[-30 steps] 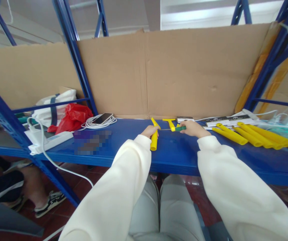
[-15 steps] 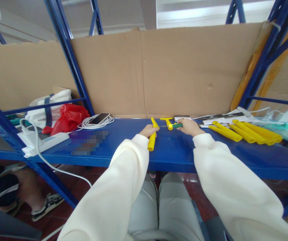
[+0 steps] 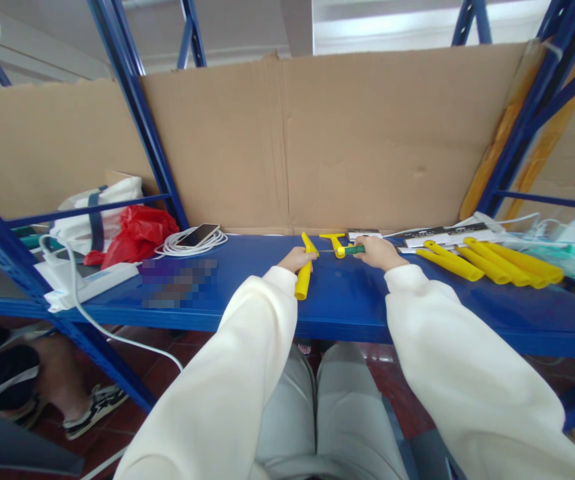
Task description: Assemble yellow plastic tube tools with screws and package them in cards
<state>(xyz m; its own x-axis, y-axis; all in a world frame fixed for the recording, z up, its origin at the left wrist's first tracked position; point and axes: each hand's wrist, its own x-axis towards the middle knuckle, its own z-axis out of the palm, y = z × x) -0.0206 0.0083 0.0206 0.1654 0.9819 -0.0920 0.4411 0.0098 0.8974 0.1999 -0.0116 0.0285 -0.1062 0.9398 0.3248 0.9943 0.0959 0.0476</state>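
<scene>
My left hand (image 3: 297,259) is closed around a yellow handle-like part (image 3: 303,283), which stands slanted above the blue shelf surface. My right hand (image 3: 375,253) grips a green-handled screwdriver (image 3: 353,251). Its thin shaft points left and reaches the yellow part at my left hand; the tip is too small to make out. Behind the shaft, a second yellow piece (image 3: 333,239) with a T-shaped end lies on the shelf, partly overlapped by the tool. A small white-and-black box (image 3: 364,235) sits just behind my right hand.
Several yellow handles (image 3: 507,263) lie to the right, before black-and-white boxes (image 3: 425,237). At left are a coiled white cable (image 3: 177,248), a phone (image 3: 201,235), a red bag (image 3: 140,233) and a power strip (image 3: 105,283). A cardboard panel (image 3: 367,140) stands behind. Another person's leg shows lower left.
</scene>
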